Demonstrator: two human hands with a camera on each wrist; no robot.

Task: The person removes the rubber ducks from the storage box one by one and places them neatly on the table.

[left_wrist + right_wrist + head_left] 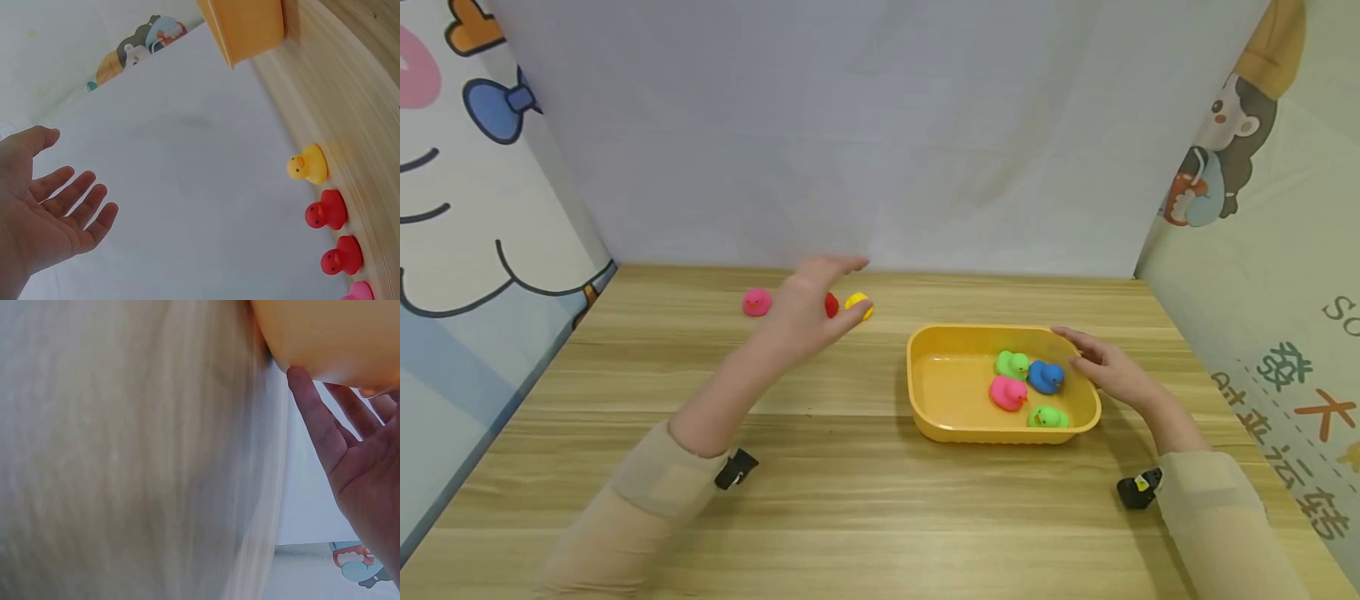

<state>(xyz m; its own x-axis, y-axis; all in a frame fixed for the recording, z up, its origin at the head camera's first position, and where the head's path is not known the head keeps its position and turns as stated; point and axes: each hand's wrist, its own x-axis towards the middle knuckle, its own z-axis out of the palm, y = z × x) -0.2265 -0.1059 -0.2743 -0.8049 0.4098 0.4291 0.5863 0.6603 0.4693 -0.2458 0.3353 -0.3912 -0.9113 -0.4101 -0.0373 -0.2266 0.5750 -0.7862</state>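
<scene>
My left hand (801, 312) hovers over the back of the table, thumb and fingers spread, holding nothing. It partly covers a row of toy ducks at the back. The left wrist view shows that row as a yellow duck (309, 164), a red duck (328, 210), another red duck (342, 255) and a pink duck (360, 292). On the right, my right hand (1112, 371) rests against the right end of a yellow plastic basin (951, 396), its fingers extended along the wall. Inside lie a blue duck (1046, 377), a pink duck (1008, 393) and two green ducks (1012, 365).
The wooden table (820, 508) runs back to a pale cloth backdrop (850, 150). Printed cartoon panels stand at both sides. A small black device (737, 468) is strapped at the left wrist, another (1138, 489) at the right.
</scene>
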